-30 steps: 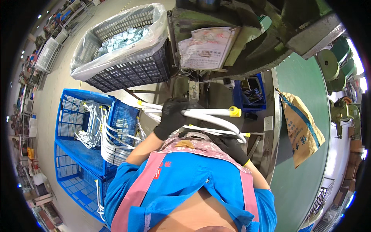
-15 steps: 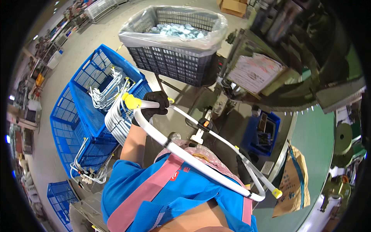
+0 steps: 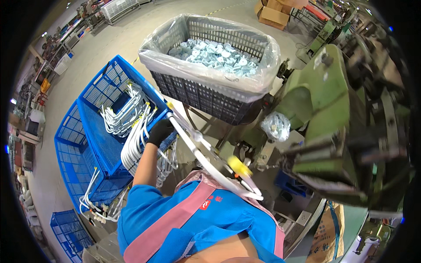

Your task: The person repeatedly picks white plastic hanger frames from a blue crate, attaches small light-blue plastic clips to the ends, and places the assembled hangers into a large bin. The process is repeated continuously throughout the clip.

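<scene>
My left hand (image 3: 161,132), in a black glove, is beside the blue crate at the upper end of a bent white tubular frame (image 3: 193,147). It looks closed around the frame, though its fingers are mostly hidden. The frame slants across my front down to the right, with its curved end close to my apron. One yellow end cap (image 3: 169,105) is near that hand; another yellow cap (image 3: 238,166) is blurred at the middle. White tubes (image 3: 133,149) hang in a bundle over the crate's edge, next to my wrist. My right hand cannot be made out.
A blue crate (image 3: 93,139) at left holds bent white tubes. Ahead, a black basket (image 3: 193,94) lined with clear plastic holds pale small parts. A green machine (image 3: 326,101) stands at right, with a plastic-wrapped bundle (image 3: 276,126) beside it. A brown sack (image 3: 326,234) lies lower right.
My left hand has moved down and slightly left, toward the hanging tubes. The frame has swung, its lower end shifting up and left. My right glove has gone from sight, and the view has turned.
</scene>
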Demonstrator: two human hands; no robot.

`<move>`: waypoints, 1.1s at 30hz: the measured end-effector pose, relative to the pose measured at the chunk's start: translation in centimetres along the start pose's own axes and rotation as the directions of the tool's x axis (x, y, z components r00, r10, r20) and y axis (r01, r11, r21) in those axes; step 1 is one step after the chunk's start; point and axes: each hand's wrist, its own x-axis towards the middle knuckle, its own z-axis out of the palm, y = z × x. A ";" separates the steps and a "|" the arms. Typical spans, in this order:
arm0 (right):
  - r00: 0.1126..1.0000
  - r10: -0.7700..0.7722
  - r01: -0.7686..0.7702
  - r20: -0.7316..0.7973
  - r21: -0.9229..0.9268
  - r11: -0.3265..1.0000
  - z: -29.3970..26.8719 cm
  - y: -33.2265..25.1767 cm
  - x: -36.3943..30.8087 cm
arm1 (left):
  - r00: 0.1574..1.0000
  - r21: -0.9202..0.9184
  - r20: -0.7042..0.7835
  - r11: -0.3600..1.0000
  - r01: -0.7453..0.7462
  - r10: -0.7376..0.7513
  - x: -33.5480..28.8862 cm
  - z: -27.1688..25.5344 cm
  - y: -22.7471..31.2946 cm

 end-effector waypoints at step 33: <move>0.750 0.606 -0.557 -0.264 0.240 0.795 6.9 -9.7 3.6 | 0.874 -0.046 0.479 0.997 -0.065 0.079 42.7 7.1 -2.7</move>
